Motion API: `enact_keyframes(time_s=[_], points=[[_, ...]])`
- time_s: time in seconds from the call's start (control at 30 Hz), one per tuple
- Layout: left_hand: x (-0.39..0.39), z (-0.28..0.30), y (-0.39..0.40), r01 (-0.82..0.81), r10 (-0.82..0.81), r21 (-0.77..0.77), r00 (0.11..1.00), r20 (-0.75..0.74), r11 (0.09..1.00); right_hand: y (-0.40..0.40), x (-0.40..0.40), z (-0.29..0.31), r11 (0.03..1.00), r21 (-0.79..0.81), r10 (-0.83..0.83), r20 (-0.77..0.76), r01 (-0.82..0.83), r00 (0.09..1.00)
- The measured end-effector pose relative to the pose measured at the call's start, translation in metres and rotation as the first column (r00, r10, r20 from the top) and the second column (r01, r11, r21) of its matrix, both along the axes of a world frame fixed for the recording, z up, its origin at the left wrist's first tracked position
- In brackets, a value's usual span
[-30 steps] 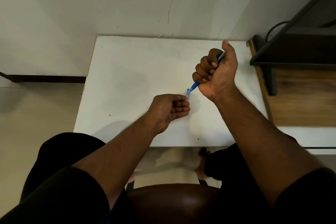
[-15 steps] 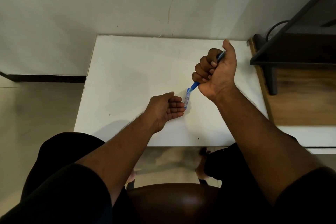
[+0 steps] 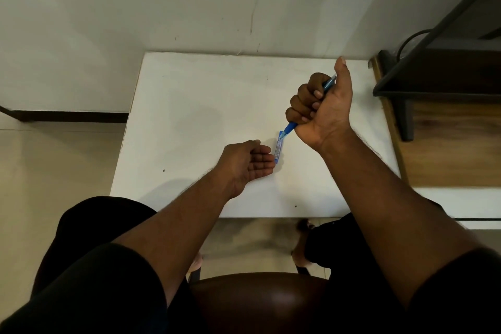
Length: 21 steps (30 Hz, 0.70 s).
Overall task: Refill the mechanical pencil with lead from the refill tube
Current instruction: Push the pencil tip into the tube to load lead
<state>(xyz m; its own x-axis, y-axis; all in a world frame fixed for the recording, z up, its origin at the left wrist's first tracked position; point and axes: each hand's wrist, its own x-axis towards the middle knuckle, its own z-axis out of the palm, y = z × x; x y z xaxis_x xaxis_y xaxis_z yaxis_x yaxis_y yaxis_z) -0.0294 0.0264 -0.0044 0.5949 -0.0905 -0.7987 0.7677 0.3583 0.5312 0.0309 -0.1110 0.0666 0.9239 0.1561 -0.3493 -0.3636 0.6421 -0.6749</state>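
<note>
Over the right half of the white counter (image 3: 189,106), the right hand (image 3: 322,111) makes a closed grip: its fingers (image 3: 303,106) are curled tight round a blue mechanical pencil (image 3: 291,125), with the thumb raised straight toward the wall. The pencil slants through the fist, one end showing by the thumb and the blue lower end pointing down and to the left. That lower end meets the top of the refill tube (image 3: 279,147), a small blue case lying flat on the counter; whether the two touch cannot be told.

Just left of the tube rests the left hand (image 3: 248,164), palm turned up, its grip spread with loosely extended fingers holding nothing, the fingertips just beside the tube's lower end.

Farther out, a wooden shelf (image 3: 447,144) with a dark metal frame (image 3: 433,89) stands to the counter's right, and a brown chair seat (image 3: 260,304) shows between the person's dark-clad knees.
</note>
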Motion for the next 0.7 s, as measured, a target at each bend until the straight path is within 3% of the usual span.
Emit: enact_keyframes(time_s=[0.23,0.7], points=[[-0.0030,-0.0082,0.0051,0.030,-0.030,0.078,1.000,-0.006,0.996,-0.0013,0.0016,0.0000,1.000,0.003,-0.008,-0.039,0.008,0.999],[-0.0011,-0.0106,0.0061,0.065,-0.065,0.084,0.998,0.007,0.994,-0.0003,0.0025,-0.0044,0.999,-0.031,-0.044,-0.078,0.041,0.996]])
